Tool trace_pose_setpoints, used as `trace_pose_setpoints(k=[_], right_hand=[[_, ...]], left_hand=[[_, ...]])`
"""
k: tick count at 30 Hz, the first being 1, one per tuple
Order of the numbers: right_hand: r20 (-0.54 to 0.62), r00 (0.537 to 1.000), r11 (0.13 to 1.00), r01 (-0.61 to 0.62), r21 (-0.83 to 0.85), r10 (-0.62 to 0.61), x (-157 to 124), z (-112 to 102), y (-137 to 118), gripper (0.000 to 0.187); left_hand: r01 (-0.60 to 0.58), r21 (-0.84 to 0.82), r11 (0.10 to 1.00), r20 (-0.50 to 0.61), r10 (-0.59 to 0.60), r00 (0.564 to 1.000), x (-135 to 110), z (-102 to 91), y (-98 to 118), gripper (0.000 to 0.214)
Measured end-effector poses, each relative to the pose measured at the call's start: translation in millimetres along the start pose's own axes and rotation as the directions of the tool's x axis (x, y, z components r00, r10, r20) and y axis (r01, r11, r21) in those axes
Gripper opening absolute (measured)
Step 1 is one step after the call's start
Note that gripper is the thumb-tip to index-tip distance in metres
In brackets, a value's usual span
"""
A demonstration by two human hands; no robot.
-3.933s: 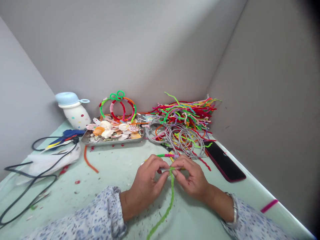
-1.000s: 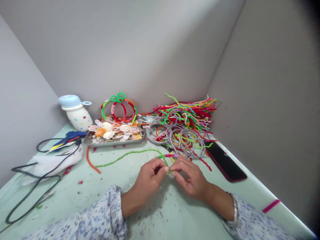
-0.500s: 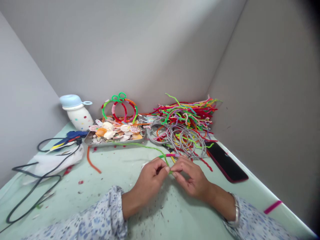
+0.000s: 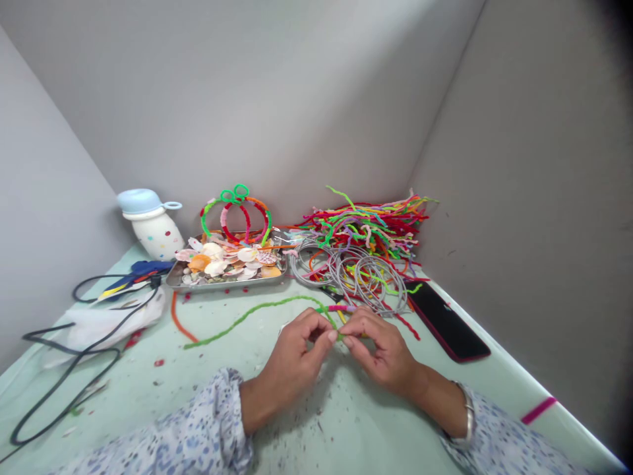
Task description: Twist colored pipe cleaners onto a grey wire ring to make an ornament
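My left hand and my right hand meet fingertip to fingertip low in the middle, both pinched on a green pipe cleaner. Its long free end trails out to the left over the pale green table. Between the fingers sits a thin ring partly wrapped in green, pink and yellow; most of it is hidden by my hands.
A metal tray of shells with finished wrapped rings stands behind. Grey wire rings and a pile of pipe cleaners lie at the back right, a dark phone at right. A dotted jar, glue gun and black cable are left.
The pipe cleaner's free end swung from hanging toward me to lying out on the left of the table, and it shifts a little between the last frames. My hands stay in place.
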State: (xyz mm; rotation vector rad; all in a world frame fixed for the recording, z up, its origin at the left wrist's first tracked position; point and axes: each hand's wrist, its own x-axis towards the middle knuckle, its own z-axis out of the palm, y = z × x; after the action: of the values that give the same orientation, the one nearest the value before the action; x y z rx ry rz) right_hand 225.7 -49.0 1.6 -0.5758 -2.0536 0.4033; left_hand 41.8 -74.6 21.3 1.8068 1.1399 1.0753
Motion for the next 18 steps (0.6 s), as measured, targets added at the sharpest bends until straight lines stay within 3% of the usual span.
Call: trace_pose_setpoints(k=[11,18], right_hand=[[0.059,0.998,0.999,0.026,-0.026,-0.024,-1.6,-0.1,2.2,0.012],[-0.003,1.0,1.0,-0.002,-0.017,0.001,-0.9,-0.2,1.7,0.015]], left_hand=[[0.121,-0.061,0.991,0.06,-0.118,0.991,1.1,1.6,0.9,0.02],[-0.072,0.017,0.997,-0.007,0.072,0.997,-2.5,0.6,-1.1,0.019]])
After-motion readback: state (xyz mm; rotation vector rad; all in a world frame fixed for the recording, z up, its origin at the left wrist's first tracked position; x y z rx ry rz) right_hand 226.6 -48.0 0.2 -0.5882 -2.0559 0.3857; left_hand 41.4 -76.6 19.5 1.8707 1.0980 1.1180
